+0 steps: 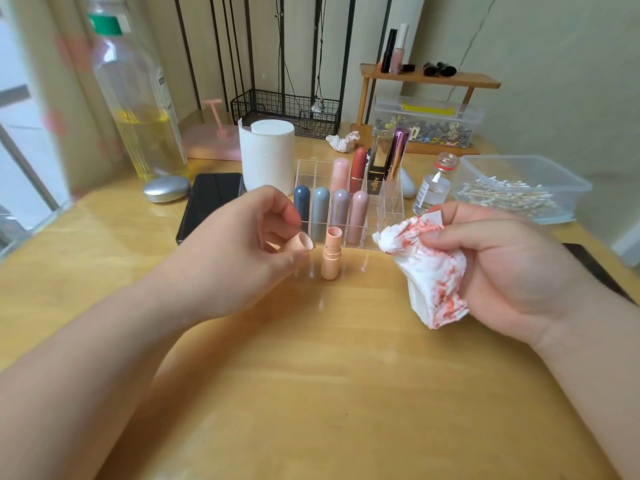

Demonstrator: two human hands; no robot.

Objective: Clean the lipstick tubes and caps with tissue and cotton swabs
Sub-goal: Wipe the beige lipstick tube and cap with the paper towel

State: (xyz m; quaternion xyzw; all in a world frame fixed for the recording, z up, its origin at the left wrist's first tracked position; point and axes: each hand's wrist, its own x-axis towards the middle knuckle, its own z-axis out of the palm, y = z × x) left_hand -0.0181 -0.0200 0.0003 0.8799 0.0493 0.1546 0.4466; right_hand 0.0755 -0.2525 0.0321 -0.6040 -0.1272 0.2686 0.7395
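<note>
Red-stained tissue (429,268) in right hand (512,268); left hand (249,244) apparently pinches cap (305,242).

light: soft, even | glare: table (242,393) sheen | edges: blurred, wide-angle bent

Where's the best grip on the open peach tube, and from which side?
Probably the wider lower barrel of the tube, pinched across its sides, coming from the near side. It stands upright, mouth open on top above a narrower collar, and the organizer stands close behind.
</note>
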